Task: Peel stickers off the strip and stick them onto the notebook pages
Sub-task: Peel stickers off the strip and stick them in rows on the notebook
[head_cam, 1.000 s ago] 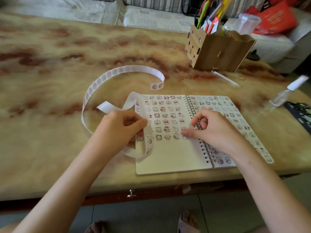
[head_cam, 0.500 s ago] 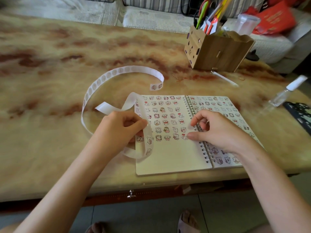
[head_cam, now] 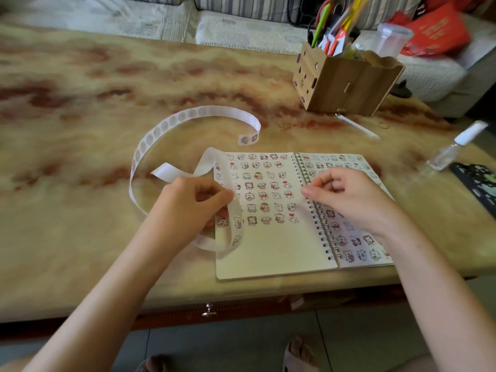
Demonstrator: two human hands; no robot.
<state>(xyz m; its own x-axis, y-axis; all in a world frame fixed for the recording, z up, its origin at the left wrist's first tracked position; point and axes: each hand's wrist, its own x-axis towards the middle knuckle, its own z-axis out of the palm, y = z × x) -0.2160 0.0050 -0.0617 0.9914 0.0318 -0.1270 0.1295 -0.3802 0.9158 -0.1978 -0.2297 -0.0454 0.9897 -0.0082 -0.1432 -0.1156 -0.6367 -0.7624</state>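
Right hand [head_cam: 349,200] has come off the left page, where its fingertip was pressing a sticker a second ago. It now sits over the spiral, fingers curled in with nothing visible in them. Left hand [head_cam: 188,208] hasn't budged and still pinches the strip [head_cam: 188,114] at the left edge of the notebook [head_cam: 268,259]. The strip's long tail loops out across the table [head_cam: 67,210], same as before.

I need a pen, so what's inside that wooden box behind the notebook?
The wooden box holds upright green, orange and yellow stationery, too blurred to tell pens from scissors. Its walls hide their lower ends and the box's floor.
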